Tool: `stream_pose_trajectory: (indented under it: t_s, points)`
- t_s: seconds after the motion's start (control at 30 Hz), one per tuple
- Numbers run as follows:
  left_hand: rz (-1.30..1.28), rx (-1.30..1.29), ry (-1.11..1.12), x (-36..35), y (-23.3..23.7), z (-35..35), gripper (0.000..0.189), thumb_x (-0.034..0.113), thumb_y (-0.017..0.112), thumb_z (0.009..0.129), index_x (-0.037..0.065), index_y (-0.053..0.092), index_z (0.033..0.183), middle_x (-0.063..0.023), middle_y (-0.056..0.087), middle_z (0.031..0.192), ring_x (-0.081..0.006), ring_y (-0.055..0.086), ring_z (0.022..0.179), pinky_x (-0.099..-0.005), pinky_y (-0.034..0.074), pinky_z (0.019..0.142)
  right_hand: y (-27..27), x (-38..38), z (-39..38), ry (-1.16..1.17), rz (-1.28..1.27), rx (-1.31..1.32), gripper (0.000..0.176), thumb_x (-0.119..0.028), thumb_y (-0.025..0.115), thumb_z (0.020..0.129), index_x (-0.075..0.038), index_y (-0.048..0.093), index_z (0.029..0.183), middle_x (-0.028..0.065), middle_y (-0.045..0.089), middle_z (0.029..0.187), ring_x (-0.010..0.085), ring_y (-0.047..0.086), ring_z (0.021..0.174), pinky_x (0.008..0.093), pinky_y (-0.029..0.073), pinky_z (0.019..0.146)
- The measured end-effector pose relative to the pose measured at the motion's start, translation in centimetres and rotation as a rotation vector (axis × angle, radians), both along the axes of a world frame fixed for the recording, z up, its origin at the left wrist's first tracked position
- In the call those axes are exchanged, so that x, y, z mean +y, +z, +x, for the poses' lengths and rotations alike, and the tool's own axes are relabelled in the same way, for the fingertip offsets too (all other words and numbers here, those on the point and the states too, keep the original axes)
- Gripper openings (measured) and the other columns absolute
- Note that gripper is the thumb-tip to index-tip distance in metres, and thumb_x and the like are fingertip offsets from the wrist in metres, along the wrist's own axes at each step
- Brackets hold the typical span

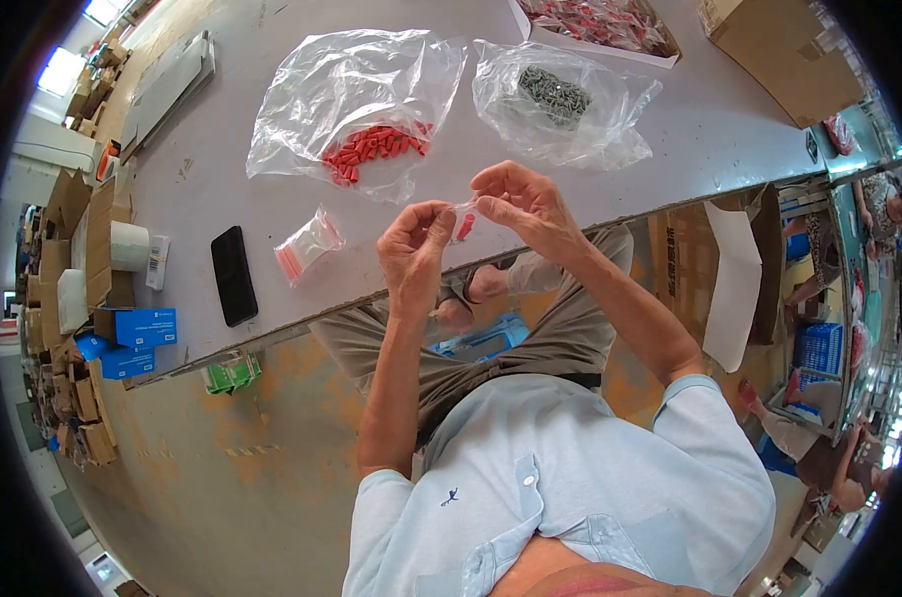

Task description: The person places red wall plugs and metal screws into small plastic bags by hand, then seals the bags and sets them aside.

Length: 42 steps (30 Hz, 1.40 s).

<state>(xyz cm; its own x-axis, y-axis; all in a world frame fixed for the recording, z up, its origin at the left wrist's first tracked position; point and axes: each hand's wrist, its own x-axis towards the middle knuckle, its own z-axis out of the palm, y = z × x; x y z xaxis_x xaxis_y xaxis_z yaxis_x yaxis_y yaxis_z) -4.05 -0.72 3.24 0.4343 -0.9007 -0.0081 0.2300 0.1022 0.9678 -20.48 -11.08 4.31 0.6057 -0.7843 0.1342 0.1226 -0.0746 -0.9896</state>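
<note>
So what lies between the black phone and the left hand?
A small bundle of clear zip bags lies on the table there, in the head view.

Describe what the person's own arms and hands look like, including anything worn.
Both the left hand and the right hand are bare: no gloves, and no ring, watch or bracelet shows. The forearms are uncovered too. Short light-blue shirt sleeves, the left sleeve and the right sleeve, end above the elbows. The shirt carries a small dark emblem on the chest.
</note>
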Motion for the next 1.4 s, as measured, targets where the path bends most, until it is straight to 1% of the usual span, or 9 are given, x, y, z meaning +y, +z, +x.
stream_pose_trajectory:
  t_s: [0.07, 0.37, 0.57, 0.67, 1.0, 1.1, 1.2, 1.3, 1.4]
  points:
    - [-0.006, 0.008, -0.002, 0.0, 0.2, -0.1, 0.013, 0.010, 0.074, 0.097, 0.000, 0.073, 0.106, -0.0018, 0.072, 0.091, -0.0070, 0.062, 0.082, -0.0217, 0.051, 0.075, 0.3, -0.3, -0.2, 0.016, -0.190, 0.108, 0.020, -0.021, 0.073, 0.098, -0.003, 0.071, 0.109, 0.0028, 0.071, 0.095, 0.0087, 0.065, 0.090, 0.0280, 0.054, 0.081]
    - [-0.097, 0.114, -0.021, -0.3, -0.3, -0.4, 0.016, 0.010, 0.072, 0.098, -0.001, 0.071, 0.110, -0.0030, 0.072, 0.094, -0.0072, 0.065, 0.084, -0.0212, 0.052, 0.075, -0.8, 0.0, 0.1, -0.018, -0.125, 0.093, 0.023, -0.025, 0.073, 0.098, -0.002, 0.074, 0.100, 0.0016, 0.070, 0.081, 0.0083, 0.057, 0.073, 0.0279, 0.048, 0.066]
    - [-0.046, 0.016, -0.066, -0.5, 0.0, -0.5, 0.014, 0.006, 0.073, 0.096, 0.000, 0.070, 0.108, -0.0046, 0.072, 0.093, -0.0093, 0.065, 0.082, -0.0250, 0.052, 0.073, -0.5, 0.1, 0.2, 0.016, -0.124, 0.087, 0.025, -0.026, 0.071, 0.099, -0.001, 0.074, 0.101, 0.0035, 0.072, 0.082, 0.0095, 0.064, 0.080, 0.0279, 0.052, 0.071]
    - [-0.090, 0.074, -0.096, -0.5, -0.8, -0.2, 0.015, 0.007, 0.074, 0.096, -0.001, 0.070, 0.108, -0.0059, 0.073, 0.093, -0.0091, 0.067, 0.083, -0.0231, 0.055, 0.073, -0.1, 0.1, 0.0, 0.048, -0.103, 0.132, 0.025, -0.026, 0.071, 0.099, -0.001, 0.074, 0.103, 0.0040, 0.073, 0.086, 0.0109, 0.067, 0.085, 0.0284, 0.054, 0.076]
    - [-0.097, 0.106, -0.099, -0.4, -0.4, -0.4, 0.013, 0.007, 0.073, 0.097, -0.003, 0.070, 0.105, -0.0067, 0.073, 0.092, -0.0090, 0.066, 0.082, -0.0224, 0.054, 0.071, -0.2, 0.0, 0.1, 0.013, -0.205, 0.050, 0.019, -0.020, 0.074, 0.097, -0.002, 0.074, 0.104, 0.0041, 0.074, 0.090, 0.0108, 0.067, 0.085, 0.0302, 0.055, 0.079]
    - [-0.063, 0.118, -0.094, -0.3, 0.4, -0.7, 0.012, 0.008, 0.074, 0.096, 0.000, 0.071, 0.104, -0.0037, 0.072, 0.092, -0.0076, 0.065, 0.083, -0.0224, 0.051, 0.076, -0.2, 0.1, 0.0, 0.001, -0.192, 0.062, 0.018, -0.020, 0.073, 0.097, -0.003, 0.074, 0.103, 0.0041, 0.074, 0.089, 0.0110, 0.067, 0.084, 0.0312, 0.055, 0.079]
    - [-0.075, 0.072, -0.079, -0.4, 0.3, -0.5, 0.013, 0.003, 0.074, 0.095, -0.003, 0.069, 0.106, -0.0066, 0.072, 0.095, -0.0099, 0.067, 0.083, -0.0234, 0.055, 0.075, -0.1, 0.2, 0.0, -0.003, -0.214, 0.091, 0.018, -0.020, 0.073, 0.097, -0.002, 0.074, 0.102, 0.0048, 0.074, 0.088, 0.0116, 0.067, 0.083, 0.0313, 0.056, 0.079]
    - [-0.100, 0.013, -0.107, -0.4, -0.1, -0.4, 0.012, 0.003, 0.073, 0.095, -0.002, 0.069, 0.106, -0.0057, 0.072, 0.093, -0.0098, 0.067, 0.084, -0.0234, 0.055, 0.075, 0.1, 0.3, 0.0, 0.005, -0.230, 0.112, 0.018, -0.019, 0.073, 0.097, -0.001, 0.074, 0.102, 0.0059, 0.075, 0.088, 0.0124, 0.068, 0.082, 0.0313, 0.056, 0.078]
    - [-0.072, 0.028, -0.093, -0.3, 0.1, -0.5, 0.012, 0.008, 0.074, 0.096, 0.001, 0.071, 0.105, -0.0007, 0.071, 0.092, -0.0058, 0.063, 0.085, -0.0202, 0.050, 0.076, 0.3, 0.3, 0.0, -0.002, -0.243, 0.136, 0.018, -0.019, 0.073, 0.097, -0.001, 0.074, 0.102, 0.0067, 0.076, 0.089, 0.0129, 0.068, 0.082, 0.0312, 0.055, 0.078]
